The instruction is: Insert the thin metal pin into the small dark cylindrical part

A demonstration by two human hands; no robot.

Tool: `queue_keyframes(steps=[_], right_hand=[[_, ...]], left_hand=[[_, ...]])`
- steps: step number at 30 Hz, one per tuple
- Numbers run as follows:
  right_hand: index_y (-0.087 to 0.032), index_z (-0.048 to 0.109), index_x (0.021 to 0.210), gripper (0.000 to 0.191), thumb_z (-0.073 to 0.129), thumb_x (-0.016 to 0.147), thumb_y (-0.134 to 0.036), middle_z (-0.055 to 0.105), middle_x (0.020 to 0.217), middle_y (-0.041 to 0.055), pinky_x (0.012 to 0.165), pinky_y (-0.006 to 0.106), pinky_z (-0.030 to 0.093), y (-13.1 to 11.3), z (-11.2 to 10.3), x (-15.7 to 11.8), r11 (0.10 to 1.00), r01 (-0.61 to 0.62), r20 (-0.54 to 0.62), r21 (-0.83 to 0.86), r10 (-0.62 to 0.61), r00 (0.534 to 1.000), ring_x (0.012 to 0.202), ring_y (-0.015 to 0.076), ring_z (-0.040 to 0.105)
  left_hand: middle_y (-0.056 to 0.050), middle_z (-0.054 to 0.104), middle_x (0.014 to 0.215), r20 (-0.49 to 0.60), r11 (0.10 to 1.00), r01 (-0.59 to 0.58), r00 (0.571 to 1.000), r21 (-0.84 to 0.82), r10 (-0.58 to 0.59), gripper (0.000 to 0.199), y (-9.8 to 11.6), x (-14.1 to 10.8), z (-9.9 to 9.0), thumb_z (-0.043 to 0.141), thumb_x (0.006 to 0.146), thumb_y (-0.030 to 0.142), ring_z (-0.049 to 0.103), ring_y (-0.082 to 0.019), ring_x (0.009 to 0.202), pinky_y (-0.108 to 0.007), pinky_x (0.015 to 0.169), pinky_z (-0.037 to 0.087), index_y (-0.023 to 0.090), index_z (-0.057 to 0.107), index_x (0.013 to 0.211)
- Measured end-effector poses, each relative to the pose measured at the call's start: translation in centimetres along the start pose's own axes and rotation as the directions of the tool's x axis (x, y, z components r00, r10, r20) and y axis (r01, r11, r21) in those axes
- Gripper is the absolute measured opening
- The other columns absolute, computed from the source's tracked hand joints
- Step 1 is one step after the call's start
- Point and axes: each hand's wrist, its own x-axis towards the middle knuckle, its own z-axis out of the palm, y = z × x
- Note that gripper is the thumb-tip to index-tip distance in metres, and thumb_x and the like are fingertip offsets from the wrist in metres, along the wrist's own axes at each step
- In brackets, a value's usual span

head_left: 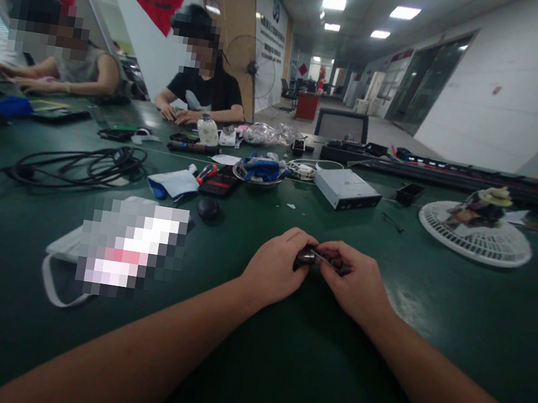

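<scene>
Above the green table, in the middle of the view, my left hand (280,264) is closed around a small dark, glossy object (306,256). Its kind is hard to make out because the fingers cover much of it. My right hand (353,278) pinches a thin metal piece (324,258), which points left and reaches the dark object or comes very near it. Whether the two touch cannot be told. Both hands are close together, fingertips almost meeting.
Left of my hands are a black mouse (208,208), a blurred phone-like item (125,247) and a coiled black cable (82,167). Beyond stand a metal bowl with blue cloth (264,168), a grey drive box (346,187) and a white fan grille (476,236). People sit across the table.
</scene>
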Motion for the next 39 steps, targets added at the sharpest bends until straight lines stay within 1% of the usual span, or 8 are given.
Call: queue_keyframes(steps=[8, 12, 16, 23, 27, 30, 34, 39], right_hand=[[-0.025, 0.074, 0.101, 0.022, 0.061, 0.083, -0.02, 0.074, 0.095, 0.0028, 0.068, 0.031, 0.054, 0.16, 0.06, 0.04, 0.998, 0.052, -0.033, -0.041, -0.053, 0.998, 0.076, 0.0174, 0.067], [-0.023, 0.071, 0.108, 0.028, 0.063, 0.081, -0.02, 0.073, 0.098, 0.0046, 0.065, 0.029, 0.054, -0.01, -0.03, -0.19, 0.997, 0.074, 0.001, -0.005, -0.074, 0.997, 0.077, 0.0176, 0.066], [-0.023, 0.069, 0.108, 0.025, 0.064, 0.083, -0.025, 0.072, 0.099, 0.0052, 0.063, 0.028, 0.053, -0.08, -0.09, -0.25, 0.998, 0.055, 0.013, 0.041, -0.056, 0.998, 0.077, 0.0174, 0.066], [-0.022, 0.064, 0.096, 0.011, 0.063, 0.086, -0.026, 0.07, 0.084, 0.001, 0.058, 0.027, 0.048, -0.23, 0.0, -0.07, 0.999, -0.014, -0.012, 0.051, 0.015, 1.0, 0.066, 0.0145, 0.063], [-0.022, 0.06, 0.094, 0.012, 0.066, 0.084, -0.025, 0.067, 0.078, -0.0014, 0.056, 0.027, 0.046, -0.21, -0.01, -0.21, 0.999, -0.024, -0.004, 0.04, 0.024, 1.0, 0.06, 0.0128, 0.059], [-0.022, 0.06, 0.093, 0.009, 0.064, 0.087, -0.029, 0.067, 0.081, -0.0002, 0.057, 0.027, 0.046, -0.1, -0.02, -0.19, 0.999, -0.026, 0.0, 0.045, 0.026, 1.0, 0.064, 0.0135, 0.06], [-0.022, 0.061, 0.09, 0.013, 0.059, 0.093, -0.035, 0.064, 0.074, -0.0005, 0.057, 0.028, 0.045, 0.07, 0.01, -0.05, 0.999, -0.03, 0.007, 0.03, 0.029, 1.0, 0.063, 0.0142, 0.059], [-0.022, 0.061, 0.093, 0.011, 0.065, 0.088, -0.032, 0.066, 0.075, -0.0013, 0.057, 0.028, 0.045, 0.19, 0.17, -0.1, 0.999, -0.038, 0.006, 0.037, 0.038, 0.999, 0.061, 0.0137, 0.059]], left_hand=[[-0.004, 0.064, 0.11, -0.03, 1.0, 0.015, 0.999, 0.019, -0.015, 0.029, -0.01, -0.03, -0.02, 0.062, 0.081, 0.009, 0.062, -0.021, 0.1, -0.036, 0.088, 0.053, 0.022, 0.063, 0.108], [-0.004, 0.064, 0.109, -0.035, 1.0, 0.014, 0.999, 0.015, -0.013, 0.031, -0.02, -0.02, -0.02, 0.063, 0.079, 0.008, 0.063, -0.02, 0.1, -0.035, 0.088, 0.053, 0.022, 0.063, 0.107], [-0.004, 0.064, 0.11, -0.027, 1.0, 0.011, 1.0, 0.013, -0.01, 0.033, -0.09, -0.03, 0.05, 0.063, 0.078, 0.007, 0.062, -0.021, 0.099, -0.035, 0.087, 0.053, 0.022, 0.062, 0.107], [-0.004, 0.064, 0.109, -0.024, 1.0, 0.009, 1.0, 0.017, -0.009, 0.031, -0.05, -0.03, 0.01, 0.063, 0.079, 0.009, 0.062, -0.021, 0.099, -0.035, 0.087, 0.053, 0.022, 0.062, 0.108], [-0.004, 0.064, 0.108, -0.02, 1.0, 0.007, 1.0, 0.014, -0.007, 0.032, -0.05, -0.04, -0.01, 0.062, 0.079, 0.008, 0.062, -0.02, 0.099, -0.035, 0.088, 0.053, 0.021, 0.062, 0.108], [-0.004, 0.064, 0.109, -0.02, 1.0, 0.007, 1.0, 0.025, -0.007, 0.033, -0.08, -0.04, 0.03, 0.062, 0.079, 0.009, 0.062, -0.021, 0.099, -0.035, 0.088, 0.053, 0.021, 0.062, 0.109], [-0.004, 0.064, 0.11, -0.015, 0.999, 0.007, 1.0, 0.031, -0.007, 0.032, -0.17, -0.04, 0.1, 0.062, 0.078, 0.009, 0.062, -0.021, 0.1, -0.036, 0.087, 0.053, 0.021, 0.062, 0.108], [-0.004, 0.063, 0.111, -0.003, 1.0, 0.003, 1.0, 0.011, -0.003, 0.033, -0.2, -0.05, 0.05, 0.062, 0.078, 0.009, 0.062, -0.021, 0.101, -0.036, 0.089, 0.052, 0.021, 0.062, 0.109]])
